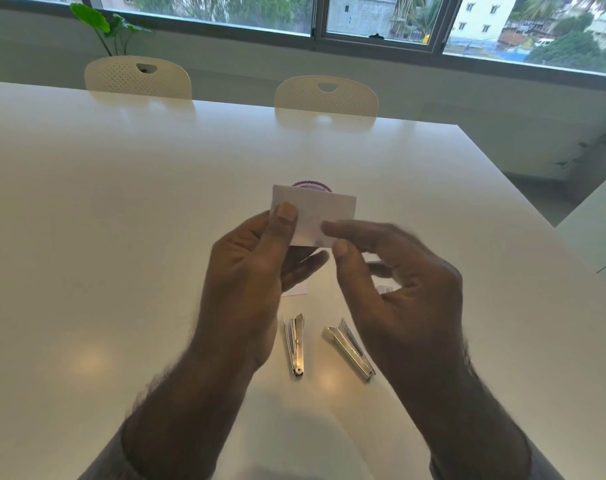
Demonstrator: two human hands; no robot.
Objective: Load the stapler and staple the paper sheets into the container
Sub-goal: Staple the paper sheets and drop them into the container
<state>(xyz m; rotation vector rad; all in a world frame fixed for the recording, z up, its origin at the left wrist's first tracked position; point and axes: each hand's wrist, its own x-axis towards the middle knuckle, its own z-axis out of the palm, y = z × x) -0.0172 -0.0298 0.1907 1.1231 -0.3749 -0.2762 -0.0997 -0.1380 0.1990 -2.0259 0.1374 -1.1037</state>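
At the upper left of the frame a green plant [97,24] stands by the window, with a cream chair [137,77] below it at the far edge of the white table [104,202]. A second chair [326,95] sits right of it, near the upper centre.

Left of centre, the left hand [249,268] is raised over the table and pinches the left end of a small white paper sheet [324,207]: the thumb lies flat on the near face, and the other fingers reach behind it, their tips showing below the paper's lower edge. Just behind the sheet's top edge, a sliver of the purple mesh container [310,185] shows, mostly hidden by the paper.

Below the hands, in the lower centre, two metal stapler parts lie apart on the table: a narrow stapler piece [295,344] with its channel facing up, and to its right a wider stapler body [350,348], angled with its near end further right.

Right of centre, the right hand [401,271], blurred, has its forefinger and thumb at the paper's lower right edge; whether they clamp it cannot be told. More white paper [384,289] peeks from under this hand on the table.
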